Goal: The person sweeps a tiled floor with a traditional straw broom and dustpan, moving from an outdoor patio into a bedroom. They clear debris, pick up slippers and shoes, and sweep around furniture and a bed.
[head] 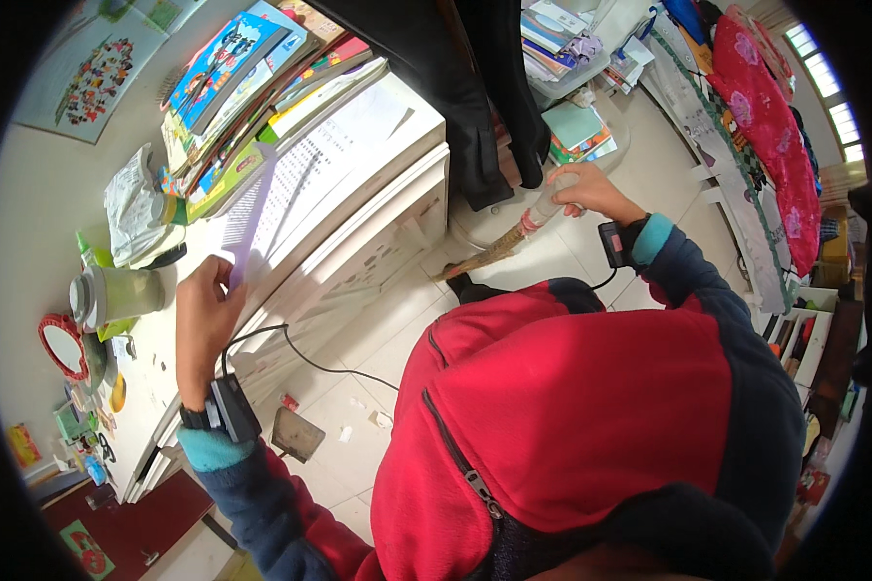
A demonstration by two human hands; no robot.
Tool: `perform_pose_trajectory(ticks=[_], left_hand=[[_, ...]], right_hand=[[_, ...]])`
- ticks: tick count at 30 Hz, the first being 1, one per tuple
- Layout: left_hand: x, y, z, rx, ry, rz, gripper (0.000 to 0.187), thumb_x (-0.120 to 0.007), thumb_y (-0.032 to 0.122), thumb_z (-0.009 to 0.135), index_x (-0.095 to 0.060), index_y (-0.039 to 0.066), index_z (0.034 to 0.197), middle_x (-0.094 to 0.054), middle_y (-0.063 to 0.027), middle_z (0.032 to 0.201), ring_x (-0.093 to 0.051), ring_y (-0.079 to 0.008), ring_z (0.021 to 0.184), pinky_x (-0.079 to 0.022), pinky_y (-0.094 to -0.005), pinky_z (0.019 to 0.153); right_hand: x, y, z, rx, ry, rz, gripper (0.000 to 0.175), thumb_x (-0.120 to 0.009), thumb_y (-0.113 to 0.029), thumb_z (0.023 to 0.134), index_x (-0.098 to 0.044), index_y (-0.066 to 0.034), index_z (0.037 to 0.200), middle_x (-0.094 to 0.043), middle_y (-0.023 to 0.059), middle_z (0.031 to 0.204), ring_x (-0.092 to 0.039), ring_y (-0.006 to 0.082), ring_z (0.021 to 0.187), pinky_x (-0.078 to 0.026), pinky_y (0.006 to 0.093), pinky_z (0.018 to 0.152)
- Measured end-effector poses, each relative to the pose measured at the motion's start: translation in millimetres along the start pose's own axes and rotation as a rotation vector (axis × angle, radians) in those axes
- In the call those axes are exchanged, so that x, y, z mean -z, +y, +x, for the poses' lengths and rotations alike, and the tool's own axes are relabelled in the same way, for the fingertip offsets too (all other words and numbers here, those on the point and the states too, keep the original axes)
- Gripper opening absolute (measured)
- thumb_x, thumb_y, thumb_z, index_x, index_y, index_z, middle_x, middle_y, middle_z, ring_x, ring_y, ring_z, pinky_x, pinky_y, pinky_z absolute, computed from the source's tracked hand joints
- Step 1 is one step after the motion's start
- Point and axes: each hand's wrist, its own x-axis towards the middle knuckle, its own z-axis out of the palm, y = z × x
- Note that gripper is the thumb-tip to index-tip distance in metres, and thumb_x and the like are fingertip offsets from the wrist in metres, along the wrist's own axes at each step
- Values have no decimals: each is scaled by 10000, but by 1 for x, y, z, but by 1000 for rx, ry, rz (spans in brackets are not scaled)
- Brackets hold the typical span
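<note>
My left hand (207,312) pinches the handle of a lilac plastic comb (253,200) between thumb and fingers. The comb points up over the white desk top, its teeth in front of a printed sheet (327,152). On the other side, my right hand (592,192) grips the top of a short straw broom (500,248), where clear plastic covers the handle. Pink ties wrap the broom below my fingers. Its bristles slant down towards the tiled floor, near a dark shoe (466,283); I cannot tell whether they touch the tiles.
Books (225,65) are piled on the desk beside a crumpled white bag (134,210), a lidded jar (116,296) and a red-framed mirror (63,346). Below lie a dustpan (298,434) and paper scraps (346,434). Dark cloth (472,123) hangs ahead; a bed (759,167) stands right.
</note>
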Motion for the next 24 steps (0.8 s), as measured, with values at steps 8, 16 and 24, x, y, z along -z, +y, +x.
perform_pose_trajectory(ticks=[8,16,24], left_hand=[[-30,1,-106,255,42,-638,125,-670,-31,836,-582,-10,923,-558,21,725,-499,-43,633,-406,-217,556],[-108,41,-157,352,168,-1111,121,-694,11,863,-578,29,891,-597,4,710,-529,-52,550,-409,-216,469],[-170,65,-169,397,477,-1499,112,-675,106,920,-611,15,910,-648,-57,716,-631,-121,577,-522,-236,550]], right_hand=[[-6,14,44,-27,-70,-301,380,-743,-130,677,-657,0,1025,-665,111,718,-637,173,507,-529,303,496],[26,52,163,348,474,-322,760,-785,-298,732,-468,26,1343,-684,208,1054,-686,303,944,-532,369,834],[80,26,143,439,329,-874,814,-738,-372,793,-389,14,1419,-676,297,992,-666,425,963,-521,443,834]])
